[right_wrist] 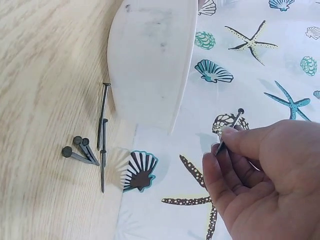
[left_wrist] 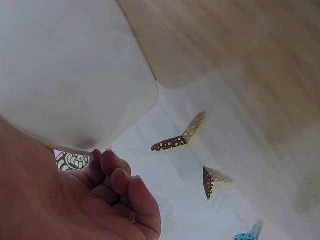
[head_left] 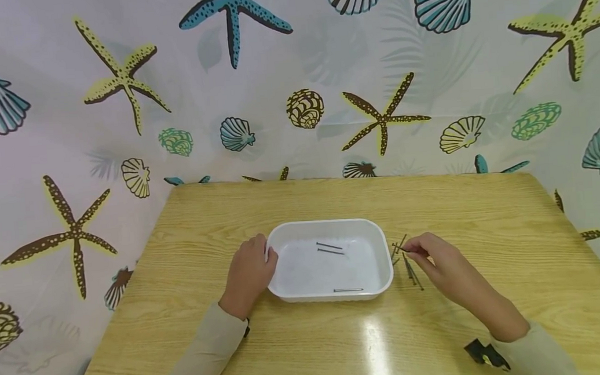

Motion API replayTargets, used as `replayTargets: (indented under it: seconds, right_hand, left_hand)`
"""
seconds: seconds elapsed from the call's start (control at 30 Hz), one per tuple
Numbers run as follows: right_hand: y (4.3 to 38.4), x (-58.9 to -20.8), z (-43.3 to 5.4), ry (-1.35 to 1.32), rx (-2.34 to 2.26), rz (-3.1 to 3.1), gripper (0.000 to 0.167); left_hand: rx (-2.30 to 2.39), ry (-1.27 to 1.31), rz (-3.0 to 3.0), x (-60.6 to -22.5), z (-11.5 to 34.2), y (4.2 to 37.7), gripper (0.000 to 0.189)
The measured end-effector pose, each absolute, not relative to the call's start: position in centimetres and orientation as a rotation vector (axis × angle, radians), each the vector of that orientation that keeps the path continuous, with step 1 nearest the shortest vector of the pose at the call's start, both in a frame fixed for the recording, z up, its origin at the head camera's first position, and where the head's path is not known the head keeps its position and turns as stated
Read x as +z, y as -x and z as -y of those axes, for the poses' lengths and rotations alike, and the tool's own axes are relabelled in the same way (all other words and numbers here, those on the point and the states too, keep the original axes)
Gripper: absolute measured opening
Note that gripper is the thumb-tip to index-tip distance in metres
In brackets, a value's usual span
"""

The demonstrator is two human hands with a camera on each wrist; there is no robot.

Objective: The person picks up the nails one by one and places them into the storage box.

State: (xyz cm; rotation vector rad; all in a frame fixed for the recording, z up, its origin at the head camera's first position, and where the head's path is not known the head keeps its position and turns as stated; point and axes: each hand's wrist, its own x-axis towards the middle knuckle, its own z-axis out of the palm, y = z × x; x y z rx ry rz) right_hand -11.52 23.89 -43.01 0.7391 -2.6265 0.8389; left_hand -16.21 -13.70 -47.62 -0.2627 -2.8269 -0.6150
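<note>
A white plastic tray (head_left: 301,277) lies on the table, with two nails (head_left: 330,251) near its middle and another nail (head_left: 348,290) along its front side. My left hand (head_left: 248,270) grips the tray's left rim, thumb over the edge; the left wrist view shows its fingers curled by the tray wall. Right of the tray, my right hand (head_left: 441,267) pinches a nail (right_wrist: 236,119) between thumb and fingertips, its head sticking out. Several loose nails (right_wrist: 102,132) lie on the table between the tray and the right hand.
The wooden table (head_left: 218,210) runs to a patterned cloth (head_left: 273,96) with starfish and shells, which hangs behind and at both sides. A black item (head_left: 486,355) shows beside the right sleeve.
</note>
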Motion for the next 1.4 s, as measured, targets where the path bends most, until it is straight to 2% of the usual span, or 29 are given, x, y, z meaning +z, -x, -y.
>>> replayTargets:
  seconds: [0.97, 1.4]
  right_hand:
    - [12.1, -43.7, -18.3, -1.01, 0.97, 2.702, 0.019]
    - [12.8, -44.7, -16.6, -1.125, 0.827, 2.766, 0.011]
  left_hand:
    - [-0.609, 0.266, 2.828, -47.5, 13.7, 16.1, 0.02]
    - [-0.646, 0.26, 2.824, -47.5, 13.8, 16.0, 0.018]
